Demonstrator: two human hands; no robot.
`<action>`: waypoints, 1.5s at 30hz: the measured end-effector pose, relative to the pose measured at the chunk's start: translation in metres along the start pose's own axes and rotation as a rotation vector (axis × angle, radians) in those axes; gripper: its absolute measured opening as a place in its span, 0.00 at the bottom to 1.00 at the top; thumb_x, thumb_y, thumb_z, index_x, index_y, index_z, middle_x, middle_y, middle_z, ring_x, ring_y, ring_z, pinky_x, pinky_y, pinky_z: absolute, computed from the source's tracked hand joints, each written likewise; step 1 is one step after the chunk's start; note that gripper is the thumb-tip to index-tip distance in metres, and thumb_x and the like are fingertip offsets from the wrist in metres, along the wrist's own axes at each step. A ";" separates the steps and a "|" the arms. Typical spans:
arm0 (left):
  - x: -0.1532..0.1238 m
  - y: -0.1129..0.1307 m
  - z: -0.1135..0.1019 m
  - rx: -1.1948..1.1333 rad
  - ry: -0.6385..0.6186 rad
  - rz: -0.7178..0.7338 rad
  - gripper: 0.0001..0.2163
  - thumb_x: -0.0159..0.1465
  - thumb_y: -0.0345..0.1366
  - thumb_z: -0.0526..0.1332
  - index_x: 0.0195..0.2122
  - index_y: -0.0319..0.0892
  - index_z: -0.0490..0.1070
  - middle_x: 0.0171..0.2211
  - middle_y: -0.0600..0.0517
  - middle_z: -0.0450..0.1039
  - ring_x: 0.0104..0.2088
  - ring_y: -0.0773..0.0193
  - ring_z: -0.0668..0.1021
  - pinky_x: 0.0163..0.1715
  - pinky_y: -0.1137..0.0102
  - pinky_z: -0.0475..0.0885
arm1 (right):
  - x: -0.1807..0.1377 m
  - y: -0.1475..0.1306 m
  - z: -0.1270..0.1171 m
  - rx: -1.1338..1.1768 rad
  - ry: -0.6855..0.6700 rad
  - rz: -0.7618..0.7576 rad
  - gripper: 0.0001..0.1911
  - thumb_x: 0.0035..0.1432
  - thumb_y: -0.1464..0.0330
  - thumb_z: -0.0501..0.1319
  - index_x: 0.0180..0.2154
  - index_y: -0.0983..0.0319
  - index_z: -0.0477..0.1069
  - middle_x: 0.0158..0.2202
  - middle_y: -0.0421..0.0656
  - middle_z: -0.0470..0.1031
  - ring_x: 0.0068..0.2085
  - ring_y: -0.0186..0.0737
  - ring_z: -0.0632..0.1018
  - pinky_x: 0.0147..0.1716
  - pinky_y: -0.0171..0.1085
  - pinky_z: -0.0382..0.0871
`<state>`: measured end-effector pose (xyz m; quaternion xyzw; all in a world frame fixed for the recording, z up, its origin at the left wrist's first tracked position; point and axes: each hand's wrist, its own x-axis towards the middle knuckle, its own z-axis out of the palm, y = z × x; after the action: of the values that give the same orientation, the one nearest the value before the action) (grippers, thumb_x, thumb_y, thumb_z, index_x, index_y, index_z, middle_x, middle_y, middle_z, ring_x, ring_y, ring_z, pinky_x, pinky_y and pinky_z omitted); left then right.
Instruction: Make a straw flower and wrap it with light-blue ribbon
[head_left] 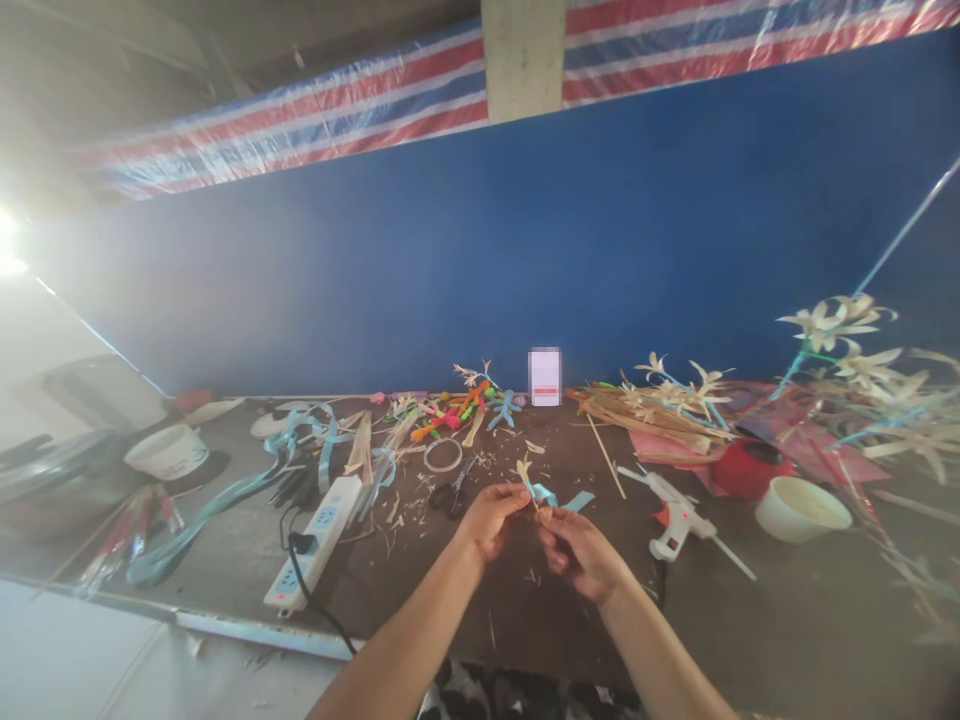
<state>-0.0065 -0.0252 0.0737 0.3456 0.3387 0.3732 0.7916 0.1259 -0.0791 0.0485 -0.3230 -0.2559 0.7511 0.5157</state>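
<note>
Over the middle of the dark table, my left hand (487,522) pinches a small cream artificial flower (523,470) just below its petals. My right hand (583,552) is closed on the lower end of the same flower's stem, close beside the left fingertips. Light blue ribbon (576,500) shows at the stem and trails out behind my right fingers. Exactly how it lies on the stem is hidden by my fingers. Left of my left hand, dark-handled scissors (448,497) lie on the table near a roll of tape (443,456).
A white power strip (315,545) with a black cable lies to the left. On the right are a white glue gun (679,515), a white cup (802,508) and finished flowers (840,325). Pale strips (652,415), coloured pieces (450,418) and blue ribbon (217,505) clutter the table.
</note>
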 end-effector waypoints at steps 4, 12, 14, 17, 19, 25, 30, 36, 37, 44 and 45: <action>-0.001 0.002 0.002 -0.007 -0.048 -0.002 0.09 0.45 0.35 0.67 0.25 0.34 0.72 0.23 0.49 0.73 0.25 0.67 0.74 0.33 0.69 0.67 | -0.001 -0.001 -0.001 0.064 -0.041 0.050 0.10 0.46 0.65 0.62 0.27 0.62 0.62 0.16 0.31 0.60 0.12 0.21 0.55 0.12 0.26 0.45; -0.003 0.002 0.003 -0.004 -0.064 -0.004 0.09 0.46 0.34 0.67 0.24 0.34 0.71 0.24 0.48 0.74 0.25 0.66 0.74 0.33 0.69 0.67 | 0.000 0.001 -0.002 0.125 -0.084 0.101 0.08 0.47 0.66 0.61 0.28 0.62 0.64 0.16 0.30 0.55 0.13 0.20 0.51 0.12 0.25 0.44; -0.003 0.001 0.003 -0.004 -0.063 -0.001 0.09 0.46 0.34 0.67 0.23 0.34 0.70 0.24 0.48 0.74 0.25 0.66 0.74 0.32 0.69 0.67 | 0.001 0.002 -0.003 0.129 -0.085 0.105 0.08 0.47 0.65 0.61 0.28 0.62 0.64 0.16 0.31 0.55 0.13 0.20 0.51 0.12 0.24 0.45; -0.002 -0.001 0.003 -0.022 -0.064 -0.006 0.09 0.46 0.34 0.67 0.23 0.35 0.70 0.24 0.48 0.73 0.24 0.67 0.74 0.32 0.69 0.67 | 0.002 0.005 -0.005 0.168 -0.087 0.118 0.08 0.48 0.65 0.61 0.29 0.63 0.66 0.17 0.31 0.55 0.13 0.20 0.51 0.12 0.24 0.46; -0.001 -0.002 0.002 -0.033 -0.063 -0.018 0.09 0.46 0.33 0.67 0.23 0.35 0.69 0.24 0.49 0.73 0.24 0.66 0.74 0.33 0.68 0.67 | 0.002 0.006 -0.007 0.210 -0.087 0.130 0.07 0.48 0.66 0.61 0.30 0.64 0.66 0.16 0.31 0.56 0.13 0.19 0.52 0.12 0.23 0.46; 0.001 -0.003 0.002 -0.043 -0.038 -0.032 0.09 0.46 0.34 0.67 0.23 0.35 0.69 0.25 0.47 0.74 0.24 0.65 0.74 0.32 0.68 0.67 | 0.004 0.008 -0.014 0.273 -0.085 0.150 0.07 0.46 0.67 0.62 0.29 0.63 0.66 0.16 0.30 0.56 0.12 0.19 0.51 0.11 0.23 0.47; 0.004 -0.008 0.004 0.024 -0.028 -0.024 0.08 0.47 0.35 0.65 0.24 0.36 0.70 0.23 0.50 0.74 0.22 0.66 0.74 0.28 0.70 0.67 | 0.005 0.014 -0.010 0.021 0.088 0.058 0.10 0.46 0.63 0.61 0.29 0.63 0.66 0.16 0.31 0.60 0.12 0.21 0.55 0.11 0.24 0.50; 0.016 -0.012 -0.011 0.148 0.202 0.116 0.09 0.47 0.37 0.65 0.26 0.37 0.73 0.25 0.50 0.74 0.29 0.65 0.75 0.26 0.75 0.67 | -0.016 0.009 -0.022 -0.338 0.311 -0.115 0.14 0.39 0.63 0.65 0.29 0.64 0.70 0.23 0.41 0.73 0.24 0.35 0.73 0.21 0.29 0.62; 0.016 -0.010 -0.016 0.152 0.245 0.114 0.09 0.46 0.37 0.66 0.26 0.37 0.73 0.25 0.50 0.74 0.29 0.66 0.75 0.26 0.75 0.68 | -0.025 0.003 -0.032 -0.456 0.384 -0.168 0.15 0.39 0.62 0.65 0.29 0.64 0.71 0.23 0.41 0.73 0.24 0.36 0.73 0.21 0.30 0.62; 0.010 -0.008 -0.034 0.166 0.286 0.034 0.10 0.48 0.38 0.65 0.27 0.36 0.71 0.23 0.48 0.74 0.25 0.65 0.76 0.24 0.74 0.68 | -0.073 -0.049 -0.126 -1.234 1.085 -0.067 0.25 0.41 0.46 0.54 0.28 0.61 0.68 0.25 0.46 0.74 0.26 0.45 0.75 0.25 0.39 0.64; 0.010 -0.011 -0.033 0.162 0.283 0.024 0.10 0.48 0.38 0.65 0.27 0.36 0.71 0.23 0.48 0.74 0.25 0.66 0.76 0.23 0.75 0.68 | -0.073 -0.052 -0.130 -1.333 1.118 0.002 0.26 0.40 0.45 0.53 0.28 0.61 0.69 0.26 0.47 0.74 0.28 0.48 0.75 0.27 0.40 0.64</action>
<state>-0.0238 -0.0131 0.0447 0.3561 0.4716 0.3990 0.7012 0.2740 -0.1234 0.0165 -0.8795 -0.3514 0.1761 0.2684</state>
